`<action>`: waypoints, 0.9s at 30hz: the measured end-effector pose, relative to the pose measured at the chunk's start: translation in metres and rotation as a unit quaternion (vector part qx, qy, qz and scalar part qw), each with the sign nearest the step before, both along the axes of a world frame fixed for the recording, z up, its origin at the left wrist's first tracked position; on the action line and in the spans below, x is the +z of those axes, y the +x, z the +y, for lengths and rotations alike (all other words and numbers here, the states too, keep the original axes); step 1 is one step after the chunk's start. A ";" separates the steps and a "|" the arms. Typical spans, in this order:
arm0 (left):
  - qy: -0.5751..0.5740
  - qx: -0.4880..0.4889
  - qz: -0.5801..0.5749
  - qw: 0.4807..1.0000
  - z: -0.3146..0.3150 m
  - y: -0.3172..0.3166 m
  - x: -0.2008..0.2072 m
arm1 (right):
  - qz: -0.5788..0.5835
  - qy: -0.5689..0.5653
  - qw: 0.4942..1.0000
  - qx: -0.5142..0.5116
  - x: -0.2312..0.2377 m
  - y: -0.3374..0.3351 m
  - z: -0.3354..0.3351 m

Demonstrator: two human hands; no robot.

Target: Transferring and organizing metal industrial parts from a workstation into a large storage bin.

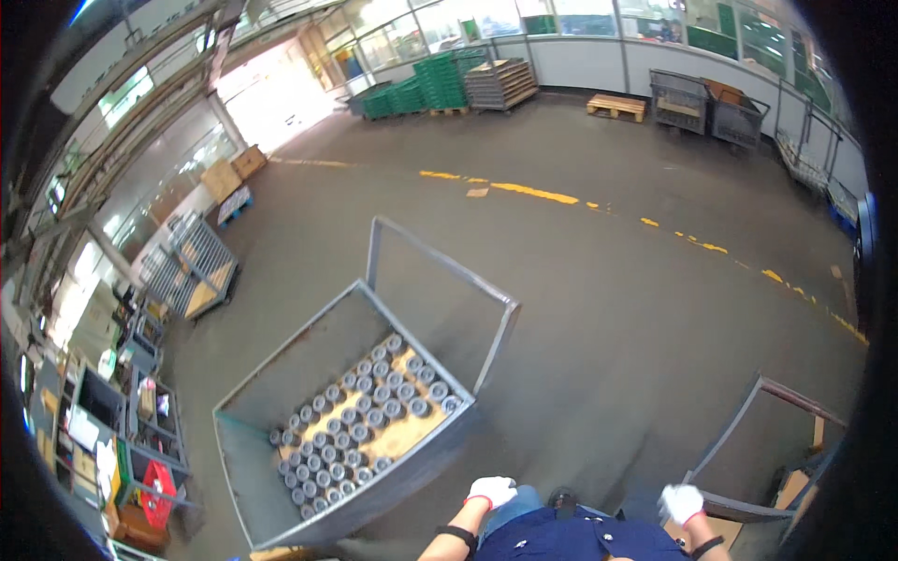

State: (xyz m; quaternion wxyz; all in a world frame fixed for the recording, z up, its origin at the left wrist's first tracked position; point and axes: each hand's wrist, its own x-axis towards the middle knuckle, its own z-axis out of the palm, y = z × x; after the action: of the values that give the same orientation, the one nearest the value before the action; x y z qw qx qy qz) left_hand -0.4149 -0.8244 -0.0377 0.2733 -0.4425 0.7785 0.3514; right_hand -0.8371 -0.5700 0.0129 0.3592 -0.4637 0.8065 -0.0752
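Observation:
My left hand (493, 490), in a white glove, is beside my blue-jeaned leg with its fingers curled in. Nothing shows in it. My right hand (681, 502), also white-gloved, is nearest the metal frame of a second cart (739, 510) at the lower right. Its fingers are blurred; I cannot tell if it touches the frame. Ahead and left of my left hand stands a grey metal cart (281, 351) with a raised tubular handle (440, 257). Rows of short grey cylindrical parts (360, 407) stand upright on a tan board (412, 432) inside it.
Grey floor (580, 309) surrounds the cart, crossed by a worn yellow line (533, 193). A slatted cart (192, 266) and a shelf with a red crate (157, 491) are on the left. Green crates (438, 82), a wooden pallet (615, 107) and grey bins (680, 101) line the far side.

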 end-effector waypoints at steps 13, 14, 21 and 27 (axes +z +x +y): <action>-0.145 -0.059 0.025 0.987 -0.163 -0.073 -0.048 | 0.461 -0.259 0.810 -0.253 0.054 -0.223 -0.104; -0.136 -0.092 0.018 0.986 -0.189 -0.081 -0.055 | 0.491 -0.265 0.792 -0.247 0.062 -0.215 -0.122; -0.154 -0.297 0.057 0.941 -0.364 -0.306 0.035 | 0.493 -0.123 0.805 -0.304 0.081 -0.226 -0.154; -0.204 -0.546 0.264 0.768 -0.415 -0.505 -0.015 | 0.533 -0.163 0.720 -0.412 0.069 -0.233 -0.170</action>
State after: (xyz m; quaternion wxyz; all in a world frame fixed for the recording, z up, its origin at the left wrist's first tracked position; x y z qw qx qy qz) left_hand -0.9194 -1.2393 -0.0524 0.1066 0.1222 0.9836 0.0787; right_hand -1.0706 -0.7399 0.0823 -0.2782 -0.1004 0.9513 -0.0867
